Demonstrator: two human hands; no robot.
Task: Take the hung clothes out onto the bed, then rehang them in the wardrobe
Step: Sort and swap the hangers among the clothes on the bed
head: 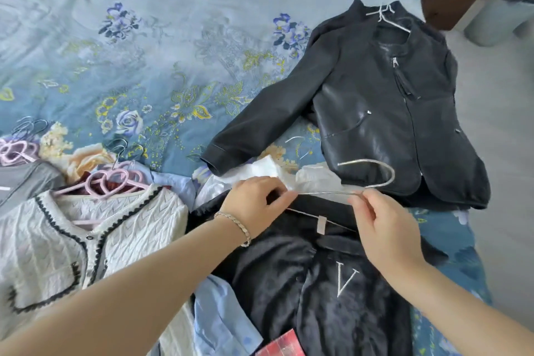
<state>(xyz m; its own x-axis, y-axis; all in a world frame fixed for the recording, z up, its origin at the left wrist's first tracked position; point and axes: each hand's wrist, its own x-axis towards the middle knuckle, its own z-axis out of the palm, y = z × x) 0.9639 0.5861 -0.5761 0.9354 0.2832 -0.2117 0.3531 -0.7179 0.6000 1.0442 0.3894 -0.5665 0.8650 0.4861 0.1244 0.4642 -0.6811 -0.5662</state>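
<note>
Closest to us lies the dark fleece top (318, 283) with a stitched V, spread at the near edge of the bed (144, 52), collar pointing away from us. Our left hand (257, 199) pinches one end of the wire hanger (329, 192) at the collar's edge. Our right hand (387, 225) pinches the wire just below the hook, a narrow fingertip hold. The hook lies across the hem of the black leather jacket (390, 113), which rests flat along the bed's right edge, beside the grey floor (505, 153). At left the white cardigan (57, 240) and pink hangers (112, 182) crowd the near corner, next to a light blue shirt (219, 312). The widest stretch of flowered cover we see lies beyond them, toward the far edge.
</note>
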